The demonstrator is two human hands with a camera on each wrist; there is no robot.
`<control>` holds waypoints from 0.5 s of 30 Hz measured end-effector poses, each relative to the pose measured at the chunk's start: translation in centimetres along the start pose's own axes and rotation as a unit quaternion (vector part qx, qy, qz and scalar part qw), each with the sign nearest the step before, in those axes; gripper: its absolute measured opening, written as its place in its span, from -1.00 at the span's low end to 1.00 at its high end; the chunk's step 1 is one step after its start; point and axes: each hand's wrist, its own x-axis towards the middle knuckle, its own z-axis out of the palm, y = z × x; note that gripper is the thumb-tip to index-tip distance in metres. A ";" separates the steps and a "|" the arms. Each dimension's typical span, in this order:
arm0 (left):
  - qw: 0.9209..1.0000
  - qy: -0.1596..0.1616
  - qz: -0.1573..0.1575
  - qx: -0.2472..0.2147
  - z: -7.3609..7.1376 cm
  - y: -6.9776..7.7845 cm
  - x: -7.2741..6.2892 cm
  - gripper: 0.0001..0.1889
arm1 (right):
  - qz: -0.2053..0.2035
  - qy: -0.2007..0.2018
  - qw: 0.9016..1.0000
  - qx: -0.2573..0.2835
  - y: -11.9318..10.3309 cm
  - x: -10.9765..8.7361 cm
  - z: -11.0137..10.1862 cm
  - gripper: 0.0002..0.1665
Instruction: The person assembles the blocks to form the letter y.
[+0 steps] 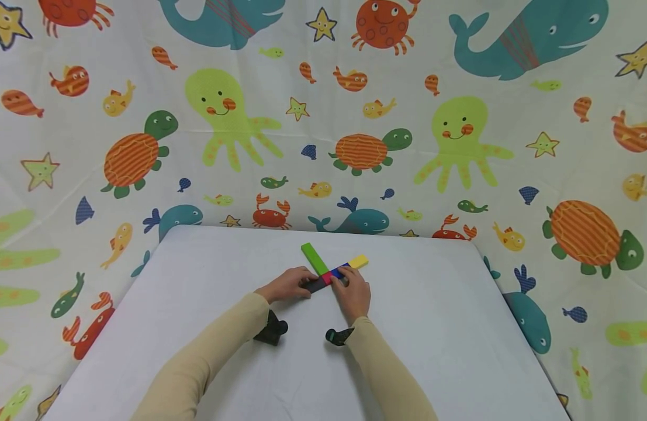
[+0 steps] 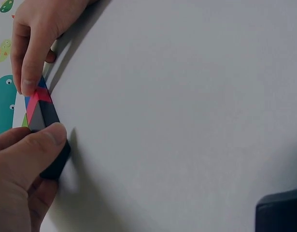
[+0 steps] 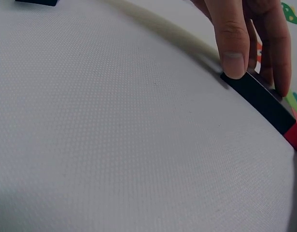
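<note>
A black block (image 1: 316,285), a small red block (image 1: 327,278), a blue block (image 1: 339,270) and a yellow block (image 1: 358,261) lie end to end in a slanting row on the white table. From the red block a long green block (image 1: 314,259) runs off toward the back left. My left hand (image 1: 289,285) pinches the black block, its thumb (image 3: 234,63) along the near side. Around the blue block my right hand (image 1: 353,295) has thumb and fingers, with fingertips close to the red block in the left wrist view. Part of the blue block is hidden behind those fingers.
The white table (image 1: 439,327) ends at a back edge before a hanging cloth (image 1: 323,128) printed with sea animals. Dark wrist-worn devices, one by the left sleeve (image 1: 271,328) and one by the right (image 1: 338,337), stick out over the tabletop.
</note>
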 end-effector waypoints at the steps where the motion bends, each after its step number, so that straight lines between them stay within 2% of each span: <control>1: 1.000 0.001 0.004 0.002 0.0 0.0 -0.1 -0.51 | 0.000 0.000 1.000 -0.002 0.0 0.0 0.0 -0.52; 5: 1.000 0.003 0.019 0.004 -0.2 0.2 -0.5 -0.51 | 0.001 0.002 1.000 -0.012 -0.1 -0.1 0.2 -0.51; 15: 1.000 -0.006 0.020 -0.005 -0.4 0.0 -1.1 -0.52 | 0.007 0.008 1.000 -0.017 -0.7 -0.8 0.2 -0.52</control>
